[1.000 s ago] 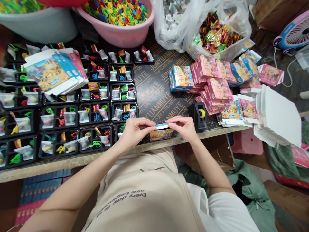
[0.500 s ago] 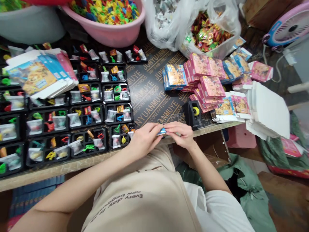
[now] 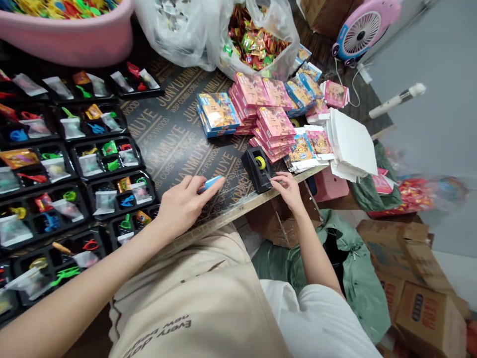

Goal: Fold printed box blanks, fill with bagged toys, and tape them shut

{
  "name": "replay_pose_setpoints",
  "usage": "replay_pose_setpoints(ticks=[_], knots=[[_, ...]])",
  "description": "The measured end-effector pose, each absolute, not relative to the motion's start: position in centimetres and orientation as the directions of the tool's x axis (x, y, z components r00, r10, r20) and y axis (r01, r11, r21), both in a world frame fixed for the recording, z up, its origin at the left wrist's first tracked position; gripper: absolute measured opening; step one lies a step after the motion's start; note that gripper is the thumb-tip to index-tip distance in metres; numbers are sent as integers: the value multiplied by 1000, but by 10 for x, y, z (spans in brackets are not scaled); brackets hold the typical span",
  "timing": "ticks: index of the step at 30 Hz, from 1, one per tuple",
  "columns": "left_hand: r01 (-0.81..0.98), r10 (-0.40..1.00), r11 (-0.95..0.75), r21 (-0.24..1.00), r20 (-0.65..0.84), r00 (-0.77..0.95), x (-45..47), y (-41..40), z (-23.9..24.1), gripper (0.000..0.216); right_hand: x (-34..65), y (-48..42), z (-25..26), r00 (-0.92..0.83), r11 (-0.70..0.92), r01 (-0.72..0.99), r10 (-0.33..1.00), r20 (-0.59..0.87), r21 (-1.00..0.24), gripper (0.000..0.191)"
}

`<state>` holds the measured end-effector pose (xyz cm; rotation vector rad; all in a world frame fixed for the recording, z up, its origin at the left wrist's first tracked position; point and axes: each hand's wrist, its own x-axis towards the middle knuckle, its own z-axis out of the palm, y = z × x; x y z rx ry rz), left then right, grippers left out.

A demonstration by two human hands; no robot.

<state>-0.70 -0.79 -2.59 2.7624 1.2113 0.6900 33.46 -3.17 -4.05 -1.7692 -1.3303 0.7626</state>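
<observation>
Blue box (image 3: 209,183), only a narrow strip of it showing, sits in the person's left hand (image 3: 183,205) near the front edge of the tabletop (image 3: 167,149). The fingers of that hand curl over the box and grip it, hiding most of it; whether its underside touches the tabletop cannot be told.

The right hand (image 3: 287,193) is at the front end of a black tape dispenser (image 3: 258,182), which carries a yellow-cored roll (image 3: 260,162). Its thumb and forefinger come close together there, but the spot is too small to tell whether they pinch any tape.

Just behind the dispenser rise pink printed boxes (image 3: 276,123) in uneven stacks, with a shorter stack of blue printed boxes (image 3: 219,110) beside them on the left. To the right lie flattened printed cartons (image 3: 301,149), and next to these a pile of white sheets (image 3: 352,144) reaching the tabletop's edge.

Left of the hands, black compartment trays (image 3: 121,195) stand in rows, holding small plastic toys and wrapped packets. Along the back are a pink tub (image 3: 78,40) of colourful pieces, a clear bag of shiny wrapped packets (image 3: 257,40), and a pink and blue fan (image 3: 360,35).
</observation>
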Motion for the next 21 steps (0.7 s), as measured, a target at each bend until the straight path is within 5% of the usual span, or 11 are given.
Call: replay_pose_setpoints(ticks=[6, 11, 14, 21], knots=[[664, 706, -699, 266, 400, 584, -7, -10, -29, 57, 319, -32, -35, 387, -33, 451, 908, 162, -892, 11], [666, 708, -693, 276, 436, 555, -8, -10, -33, 55, 310, -53, -48, 557, -102, 202, 830, 28, -974, 17], [665, 686, -706, 244, 469, 557, -8, -9, -33, 53, 312, -60, -61, 566, -179, 196, 824, -38, -964, 17], [654, 729, -679, 334, 419, 542, -8, -9, -28, 54, 302, -65, -69, 697, -100, 198, 714, 68, -975, 24]])
